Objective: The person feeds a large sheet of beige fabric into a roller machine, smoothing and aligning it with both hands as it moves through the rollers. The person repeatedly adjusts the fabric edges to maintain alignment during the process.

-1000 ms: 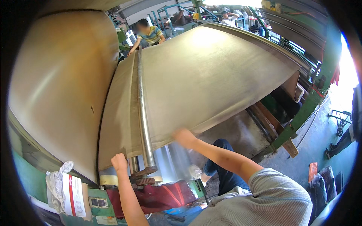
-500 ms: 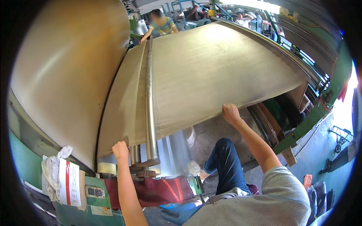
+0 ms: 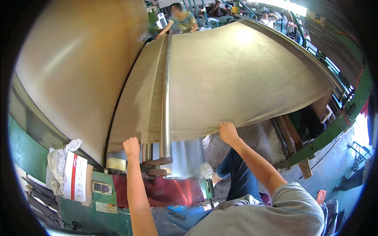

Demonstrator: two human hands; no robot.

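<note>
We have the tan sheet [image 3: 236, 86] spread wide in front of us, between the large brown drum [image 3: 78, 59] on our left and the long roller [image 3: 291, 47] at the far right. It runs beneath 1 shiny metal bar [image 3: 166, 94], which crosses it near the drum side. Our left hand [image 3: 132, 147] is closed in a fist at the sheet's near edge, left of the bar; it seems to pinch that edge, though we cannot see the fingertips. Our right hand [image 3: 228, 132] is closed over the same edge, right of the bar, with the thumb side up.

As we judge it, the spreading is largely done: the sheet spans the gap and lies mostly smooth. What looks left is the strip between bar and drum, where 1 lengthwise ridge shows, and the near edge, which sags in a shallow curve beyond our right hand. Across the sheet, 1 co-worker [image 3: 183, 19] reaches to the far edge beside the bar. We cannot tell whether the sheet is attached to the drum.
</note>
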